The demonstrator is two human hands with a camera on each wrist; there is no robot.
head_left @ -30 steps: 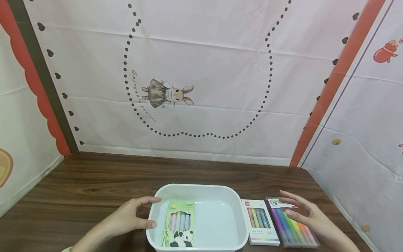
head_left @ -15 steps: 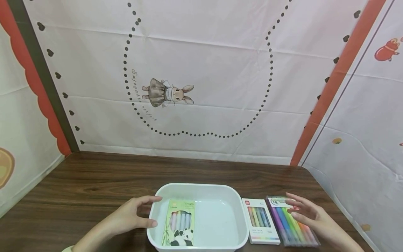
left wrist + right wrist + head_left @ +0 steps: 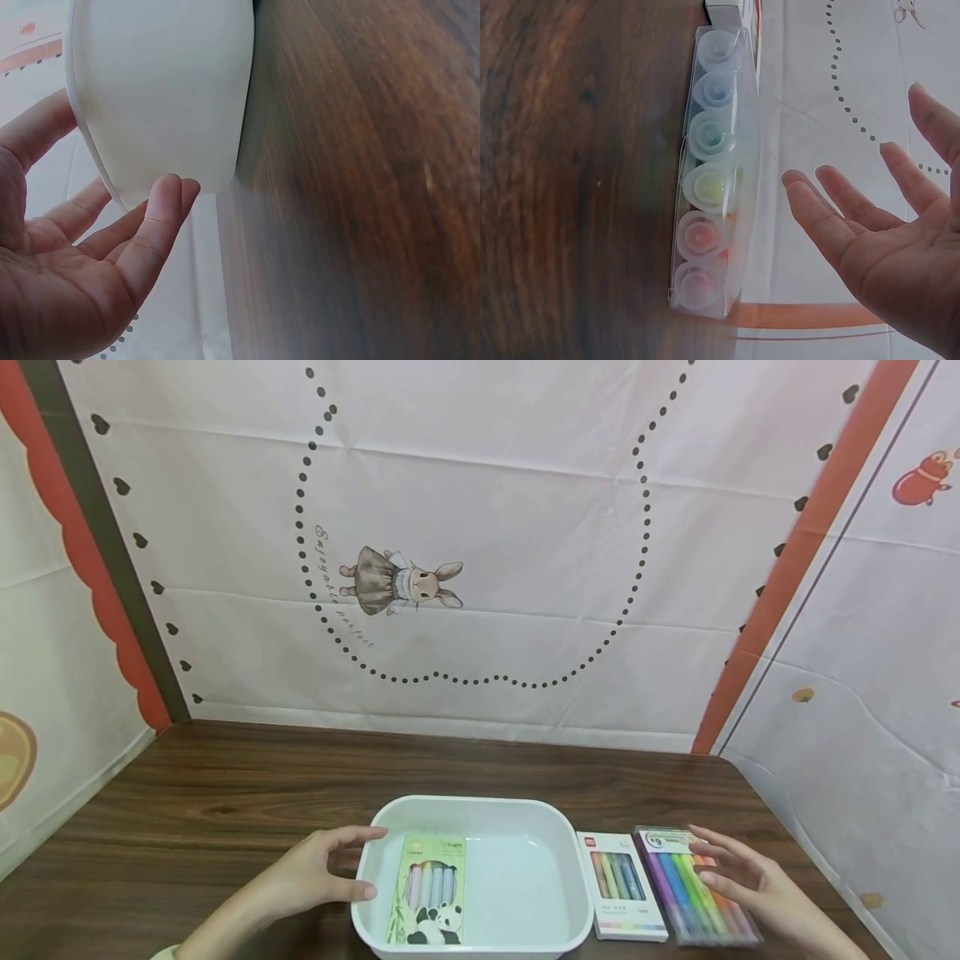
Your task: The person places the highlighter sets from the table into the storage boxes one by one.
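Note:
A white plastic basin (image 3: pixel 517 893) stands on the table. Inside it, on the left, lies a green panda-print box of pens (image 3: pixel 426 885). My left hand (image 3: pixel 318 872) is at the basin's left side, thumb and fingers spread, tips at the rim; in the left wrist view its loosely extended fingers (image 3: pixel 154 232) overlap the outer wall. To the right of the basin lie a white box of coloured pens (image 3: pixel 621 885) and a clear pack of rainbow markers (image 3: pixel 697 893). Over that pack's right side my right hand (image 3: pixel 750 877) hovers with relaxed, spread fingers, apart from it in the right wrist view.
The dark wood table (image 3: pixel 247 793) meets a white printed cloth (image 3: pixel 487 527) behind, with more cloth at both sides. The white pen box sits close against the basin's right wall, and the marker pack lies right beside it.
My right hand has shifted slightly to the right and lower over the marker pack. The left hand stays at the basin's rim, and the boxes have not moved.

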